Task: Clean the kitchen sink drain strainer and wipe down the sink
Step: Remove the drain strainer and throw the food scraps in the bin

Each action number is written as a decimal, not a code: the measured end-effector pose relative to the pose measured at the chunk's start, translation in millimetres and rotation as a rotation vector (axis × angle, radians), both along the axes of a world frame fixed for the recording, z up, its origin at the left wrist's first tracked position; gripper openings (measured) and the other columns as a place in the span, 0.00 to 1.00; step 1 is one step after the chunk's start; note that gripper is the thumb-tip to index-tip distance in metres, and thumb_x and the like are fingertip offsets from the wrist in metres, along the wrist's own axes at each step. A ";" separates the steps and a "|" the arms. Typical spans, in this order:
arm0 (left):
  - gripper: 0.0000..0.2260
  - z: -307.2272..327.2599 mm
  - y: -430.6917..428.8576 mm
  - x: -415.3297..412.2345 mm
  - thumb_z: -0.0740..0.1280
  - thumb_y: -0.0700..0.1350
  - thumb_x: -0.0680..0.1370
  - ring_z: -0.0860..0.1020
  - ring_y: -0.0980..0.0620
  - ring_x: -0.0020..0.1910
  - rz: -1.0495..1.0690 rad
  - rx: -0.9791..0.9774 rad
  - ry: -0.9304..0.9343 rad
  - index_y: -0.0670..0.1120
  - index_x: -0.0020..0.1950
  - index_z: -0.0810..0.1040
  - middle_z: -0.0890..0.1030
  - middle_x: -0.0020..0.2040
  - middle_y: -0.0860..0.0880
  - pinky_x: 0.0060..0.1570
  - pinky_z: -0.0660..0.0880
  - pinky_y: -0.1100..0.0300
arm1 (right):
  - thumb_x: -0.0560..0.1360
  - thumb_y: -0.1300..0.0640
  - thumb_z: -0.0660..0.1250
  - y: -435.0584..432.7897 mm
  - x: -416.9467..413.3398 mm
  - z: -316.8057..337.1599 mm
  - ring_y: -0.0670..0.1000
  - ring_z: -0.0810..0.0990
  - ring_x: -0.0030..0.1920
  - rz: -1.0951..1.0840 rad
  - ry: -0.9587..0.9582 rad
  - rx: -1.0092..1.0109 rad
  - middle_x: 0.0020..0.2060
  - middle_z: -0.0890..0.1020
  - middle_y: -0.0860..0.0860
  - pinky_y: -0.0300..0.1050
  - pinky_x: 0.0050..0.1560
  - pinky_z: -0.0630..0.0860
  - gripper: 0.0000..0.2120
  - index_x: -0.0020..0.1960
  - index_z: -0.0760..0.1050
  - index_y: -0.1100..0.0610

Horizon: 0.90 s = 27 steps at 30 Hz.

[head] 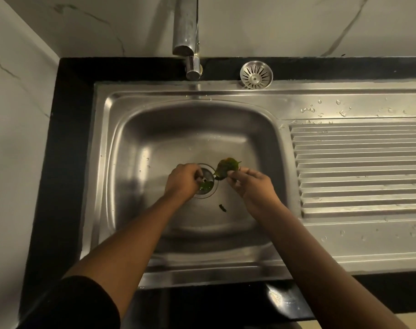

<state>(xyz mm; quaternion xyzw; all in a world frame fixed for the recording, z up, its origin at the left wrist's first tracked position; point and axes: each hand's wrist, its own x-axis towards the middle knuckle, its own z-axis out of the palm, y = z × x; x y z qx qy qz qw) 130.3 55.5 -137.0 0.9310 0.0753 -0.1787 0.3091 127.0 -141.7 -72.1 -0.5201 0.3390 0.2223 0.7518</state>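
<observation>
A steel sink basin [154,143] fills the middle of the view. Its drain strainer [208,179] sits in the drain hole with green scraps [205,185] in it. My left hand [182,179] is over the strainer's left side, fingers pinched at the knob in its centre. Just right of the drain, my right hand [249,184] pinches a wet green-brown leaf [226,167] and holds it slightly above the basin floor. A small dark scrap [222,207] lies on the basin floor in front of the drain.
A second round strainer [256,74] lies on the black counter [67,138] behind the sink. The tap spout [185,27] hangs over the back rim. A ribbed draining board [358,167] with water drops lies to the right. Marble walls stand at left and back.
</observation>
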 end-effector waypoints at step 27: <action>0.11 166.9 -21.6 -233.0 0.73 0.60 0.74 0.89 0.53 0.43 0.782 -0.559 -0.332 0.57 0.49 0.89 0.90 0.42 0.53 0.53 0.86 0.46 | 0.76 0.69 0.73 -5.7 -120.6 123.1 0.55 0.86 0.49 0.592 -0.267 0.015 0.55 0.85 0.66 0.48 0.58 0.85 0.10 0.56 0.81 0.71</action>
